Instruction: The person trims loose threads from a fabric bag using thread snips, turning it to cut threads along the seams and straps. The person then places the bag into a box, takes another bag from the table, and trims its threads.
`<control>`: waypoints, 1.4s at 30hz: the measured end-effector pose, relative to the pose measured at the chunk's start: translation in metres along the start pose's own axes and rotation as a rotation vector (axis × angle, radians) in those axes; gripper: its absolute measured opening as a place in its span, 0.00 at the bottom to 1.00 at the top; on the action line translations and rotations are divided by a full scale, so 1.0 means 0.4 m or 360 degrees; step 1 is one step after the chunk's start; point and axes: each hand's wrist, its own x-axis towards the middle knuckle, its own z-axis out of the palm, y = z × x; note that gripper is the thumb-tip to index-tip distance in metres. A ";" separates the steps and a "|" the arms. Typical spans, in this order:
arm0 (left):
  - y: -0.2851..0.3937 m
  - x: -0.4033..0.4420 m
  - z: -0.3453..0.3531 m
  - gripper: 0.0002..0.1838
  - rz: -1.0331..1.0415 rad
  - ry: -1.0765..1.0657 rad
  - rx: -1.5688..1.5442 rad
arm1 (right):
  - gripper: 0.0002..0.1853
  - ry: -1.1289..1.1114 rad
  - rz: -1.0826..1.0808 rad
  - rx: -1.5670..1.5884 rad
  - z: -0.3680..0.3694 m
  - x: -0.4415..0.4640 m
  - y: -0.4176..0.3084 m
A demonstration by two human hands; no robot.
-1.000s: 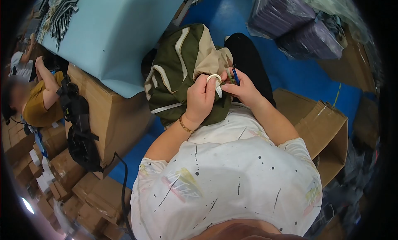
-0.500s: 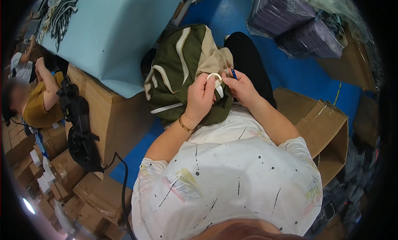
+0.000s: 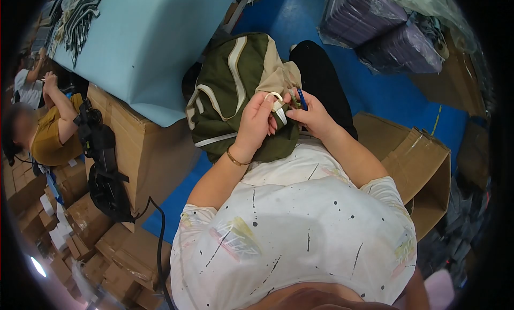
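Two hands (image 3: pixel 256 118) (image 3: pixel 316 117) hold a curved cream strip (image 3: pixel 275 93) and, seemingly, slim blue snips (image 3: pixel 303 99)

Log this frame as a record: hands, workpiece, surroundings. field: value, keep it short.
left_hand: left hand, pinching a cream loop
right_hand: right hand, holding a slim blue item; exact type unclear
workpiece: green-and-beige fabric piece, white-trimmed, bunched beside the right leg
front_left: light blue surface
front_right: purple stacks in clear plastic
right: cardboard box
far_left: person in mustard top, arm raised
floor: blue floor
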 end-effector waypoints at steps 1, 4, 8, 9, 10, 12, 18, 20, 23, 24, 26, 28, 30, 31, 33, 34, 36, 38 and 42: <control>-0.001 0.001 -0.001 0.11 -0.0012 -0.0001 -0.0025 | 0.12 -0.0015 -0.0012 -0.0010 -0.002 0.001 0.003; -0.003 -0.001 -0.008 0.11 -0.0031 -0.0032 -0.0049 | 0.12 -0.0025 -0.0024 -0.0012 -0.013 0.004 0.019; -0.006 -0.011 -0.027 0.10 0.0077 -0.0155 -0.0013 | 0.13 0.0006 -0.0135 -0.0086 -0.023 0.007 0.034; -0.002 -0.017 -0.029 0.09 0.0139 -0.0177 0.0050 | 0.13 0.0023 -0.0144 -0.0119 -0.022 0.006 0.032; 0.003 -0.024 -0.030 0.09 0.0202 -0.0197 0.0114 | 0.13 0.0038 -0.0152 -0.0152 -0.019 0.005 0.030; 0.003 -0.032 -0.042 0.09 0.0390 -0.0278 0.0252 | 0.13 0.0070 -0.0264 -0.0170 -0.010 0.008 0.031; -0.036 -0.045 -0.067 0.09 0.0397 -0.0271 0.0065 | 0.12 0.0089 -0.0193 -0.0142 -0.013 0.015 0.037; -0.023 -0.044 -0.062 0.08 0.0318 -0.0227 -0.0013 | 0.12 0.0135 -0.0104 -0.0068 -0.008 0.015 0.034; -0.008 -0.050 -0.026 0.11 0.0560 0.0084 0.0166 | 0.12 0.0193 0.0035 0.0091 -0.001 0.012 0.017; -0.013 -0.046 -0.032 0.13 0.0774 0.0167 0.0451 | 0.12 0.0187 0.0068 0.0160 -0.008 0.012 0.018; -0.027 -0.034 -0.051 0.18 0.1199 0.0330 0.1030 | 0.11 0.0178 0.0103 0.0262 -0.014 0.012 0.016; -0.003 -0.051 -0.044 0.17 0.1351 0.0314 0.1370 | 0.11 0.0174 0.0110 0.0329 -0.016 0.011 0.015; 0.009 -0.064 -0.034 0.15 0.1499 0.0262 0.1671 | 0.10 0.0188 0.0127 0.0357 -0.015 0.013 0.015; 0.012 -0.068 -0.024 0.14 0.1506 0.0258 0.1701 | 0.10 0.0194 0.0136 0.0371 -0.015 0.013 0.015; 0.027 -0.069 -0.006 0.15 0.1566 0.0231 0.1859 | 0.10 0.0182 0.0140 0.0385 -0.013 0.011 0.009; 0.031 -0.069 -0.002 0.15 0.1595 0.0219 0.1938 | 0.10 0.0175 0.0143 0.0391 -0.011 0.009 0.007; 0.019 -0.054 -0.006 0.15 0.1695 0.0230 0.1962 | 0.10 0.0160 0.0139 0.0380 -0.007 0.008 0.006; 0.018 -0.044 -0.009 0.14 0.1793 0.0218 0.1984 | 0.10 0.0147 0.0132 0.0378 -0.008 0.008 0.006; 0.020 -0.046 -0.020 0.12 0.1920 0.0156 0.1995 | 0.11 0.0146 0.0124 0.0376 -0.013 0.010 0.010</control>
